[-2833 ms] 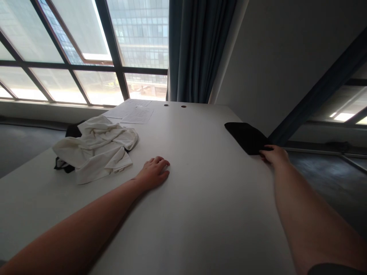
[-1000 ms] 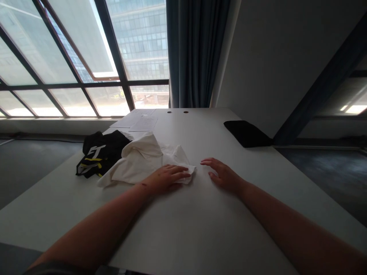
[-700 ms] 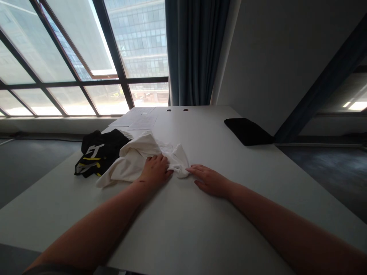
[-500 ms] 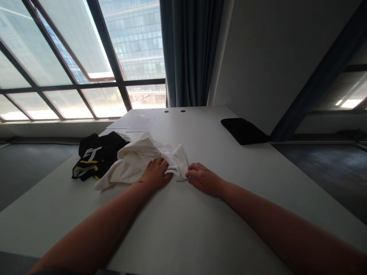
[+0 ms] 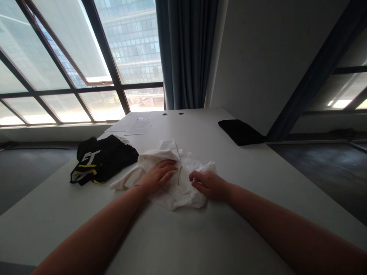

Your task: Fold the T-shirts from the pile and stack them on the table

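The single view comes from a camera on the person's head, facing forward and down along the worktop (image 5: 241, 168). Both hands (image 5: 157, 177) (image 5: 210, 185) sit mid-frame, nearer than the far edge, with the windows (image 5: 77, 68) and curtain (image 5: 187, 53) beyond.

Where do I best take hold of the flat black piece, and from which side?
Probably its right-hand corner, the right hand coming from the right: the black piece lies flat, and that corner reaches the edge of the table, which may help fingers get under. Any overhang is unclear.
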`<state>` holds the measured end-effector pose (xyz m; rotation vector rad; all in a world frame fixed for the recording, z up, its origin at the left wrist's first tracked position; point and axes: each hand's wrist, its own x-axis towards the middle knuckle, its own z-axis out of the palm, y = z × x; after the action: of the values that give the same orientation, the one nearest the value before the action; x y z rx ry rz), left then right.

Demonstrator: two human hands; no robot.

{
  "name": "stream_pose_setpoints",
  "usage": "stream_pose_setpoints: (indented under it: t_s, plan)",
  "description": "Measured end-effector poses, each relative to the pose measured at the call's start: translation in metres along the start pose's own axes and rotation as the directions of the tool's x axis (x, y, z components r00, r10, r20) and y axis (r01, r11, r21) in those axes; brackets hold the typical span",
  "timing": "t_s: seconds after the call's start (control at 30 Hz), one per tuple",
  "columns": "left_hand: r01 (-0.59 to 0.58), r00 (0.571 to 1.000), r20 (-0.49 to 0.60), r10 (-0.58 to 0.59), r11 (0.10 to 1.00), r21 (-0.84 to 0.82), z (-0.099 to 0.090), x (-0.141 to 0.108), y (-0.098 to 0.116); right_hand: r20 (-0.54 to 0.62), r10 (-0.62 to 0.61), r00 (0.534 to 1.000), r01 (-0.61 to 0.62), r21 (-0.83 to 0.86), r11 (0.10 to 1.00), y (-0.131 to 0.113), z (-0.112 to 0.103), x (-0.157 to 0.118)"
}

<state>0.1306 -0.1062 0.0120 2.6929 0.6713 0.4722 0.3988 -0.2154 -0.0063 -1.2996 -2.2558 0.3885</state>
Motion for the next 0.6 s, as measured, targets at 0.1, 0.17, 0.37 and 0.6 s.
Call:
stream_pose_setpoints:
  t_s: [0.1, 0.17, 0.37, 0.6]
  plan:
    - [0.148, 0.989, -0.066, -0.135, 0.958, 0.247, 0.008, 0.001, -0.014, 0.143, 0.044, 0.989, -0.038, -0.043, 0.998, -0.002, -0.002, 0.006]
    - [0.278, 0.960, -0.080, -0.267, 0.905, 0.323, 0.011, 0.001, -0.024, 0.206, 0.092, 0.974, -0.065, -0.135, 0.989, -0.004, -0.003, 0.009]
    - [0.502, 0.847, -0.109, -0.520, 0.716, 0.485, -0.002, 0.001, -0.034, 0.242, 0.371, 0.897, -0.262, -0.384, 0.885, 0.008, -0.017, 0.008]
    - [0.600, 0.722, -0.103, -0.684, 0.544, 0.587, -0.031, 0.002, -0.011, 0.158, 0.620, 0.768, -0.511, -0.433, 0.743, 0.071, -0.054, -0.002]
